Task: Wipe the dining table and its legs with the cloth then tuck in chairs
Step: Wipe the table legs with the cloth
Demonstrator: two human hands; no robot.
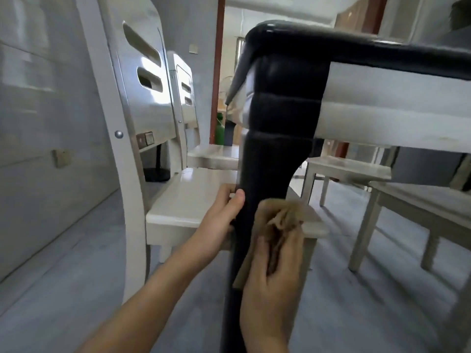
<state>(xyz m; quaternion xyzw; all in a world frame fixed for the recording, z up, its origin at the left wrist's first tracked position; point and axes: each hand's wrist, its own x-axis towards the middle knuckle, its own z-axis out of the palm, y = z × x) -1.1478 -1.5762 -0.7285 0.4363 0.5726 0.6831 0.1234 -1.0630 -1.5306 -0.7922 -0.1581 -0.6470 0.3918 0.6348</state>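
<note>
I am low down beside the dining table (382, 54), looking at its glossy black corner leg (275, 138). My right hand (270, 286) presses a bunched tan cloth (280, 225) against the front of the leg, about halfway down. My left hand (221, 217) grips the leg's left side at the same height, thumb on the front. The table's black rim runs off to the right above a white apron. The leg's foot is hidden behind my right hand.
A white chair (132, 123) stands close on the left, its seat (188, 200) touching the leg area. A second white chair (186, 98) is behind it. More white chairs (407, 207) sit under the table on the right. Grey floor, open doorway beyond.
</note>
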